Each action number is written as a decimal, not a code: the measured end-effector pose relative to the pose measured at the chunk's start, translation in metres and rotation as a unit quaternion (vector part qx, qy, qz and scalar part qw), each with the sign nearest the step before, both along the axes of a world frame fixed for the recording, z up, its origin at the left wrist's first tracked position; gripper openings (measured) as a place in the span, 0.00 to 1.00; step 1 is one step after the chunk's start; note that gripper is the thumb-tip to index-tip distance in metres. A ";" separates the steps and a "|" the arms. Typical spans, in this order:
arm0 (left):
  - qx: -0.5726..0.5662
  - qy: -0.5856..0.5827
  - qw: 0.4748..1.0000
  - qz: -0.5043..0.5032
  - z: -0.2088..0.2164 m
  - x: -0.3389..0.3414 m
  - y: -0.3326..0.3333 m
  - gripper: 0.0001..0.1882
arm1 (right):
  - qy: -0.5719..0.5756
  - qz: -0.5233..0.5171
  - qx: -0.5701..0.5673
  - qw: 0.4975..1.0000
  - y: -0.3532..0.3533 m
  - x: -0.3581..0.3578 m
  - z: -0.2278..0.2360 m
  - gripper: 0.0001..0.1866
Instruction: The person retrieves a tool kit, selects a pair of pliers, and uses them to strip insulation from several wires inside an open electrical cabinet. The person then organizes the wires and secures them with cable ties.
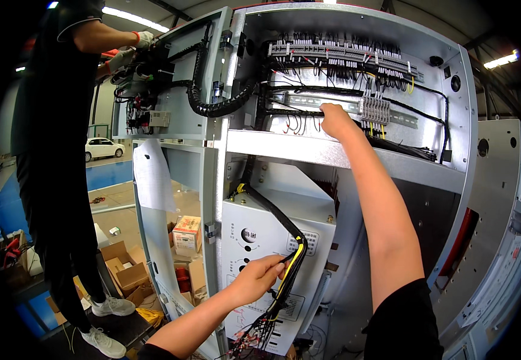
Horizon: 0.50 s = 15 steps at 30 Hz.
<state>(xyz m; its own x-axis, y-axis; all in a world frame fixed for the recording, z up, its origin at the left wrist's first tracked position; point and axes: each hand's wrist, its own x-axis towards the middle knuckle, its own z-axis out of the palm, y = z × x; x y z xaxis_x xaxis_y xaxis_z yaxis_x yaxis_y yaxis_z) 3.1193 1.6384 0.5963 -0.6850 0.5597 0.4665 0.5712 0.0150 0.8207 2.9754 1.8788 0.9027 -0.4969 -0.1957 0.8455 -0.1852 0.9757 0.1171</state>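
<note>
My left hand is closed on a black wire harness with a yellow strand, which hangs down in front of a grey metal box. Below the hand the harness fans out into many loose wire ends with small red and white tips. Up inside the open cabinet, my right hand is closed at a horizontal black wire bundle. Whatever its fingertips hold is hidden. Right beside it, a terminal block sits on a metal rail. Short loose wires dangle left of the hand.
A long wired terminal row crosses the cabinet's top. At left, the cabinet door stands open, joined by a thick black cable loop. A gloved person works at the door. Cardboard boxes lie below; another cabinet stands right.
</note>
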 end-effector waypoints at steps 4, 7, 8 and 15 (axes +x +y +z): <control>0.009 -0.019 1.000 -0.005 -0.004 -0.005 -0.005 0.11 | -0.015 0.009 -0.070 0.997 -0.023 0.026 -0.001 0.22; 0.006 0.000 1.000 -0.001 -0.004 -0.007 -0.004 0.12 | -0.028 -0.003 -0.093 0.995 -0.027 0.033 -0.001 0.22; 0.009 0.002 1.000 0.000 -0.003 -0.007 -0.004 0.12 | -0.026 -0.007 -0.071 0.997 -0.025 0.031 0.000 0.21; 0.008 -0.001 1.000 -0.014 -0.006 -0.015 0.004 0.12 | 0.038 0.033 -0.057 0.997 -0.008 0.019 -0.002 0.18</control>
<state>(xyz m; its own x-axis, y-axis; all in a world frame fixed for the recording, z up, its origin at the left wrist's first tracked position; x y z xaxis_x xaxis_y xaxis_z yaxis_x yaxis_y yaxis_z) 3.1041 1.6427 0.5899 -0.6696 0.5717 0.4741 0.5698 -0.0140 0.8216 2.9944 1.8711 0.9006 -0.4194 -0.1274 0.8988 -0.2447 0.9693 0.0232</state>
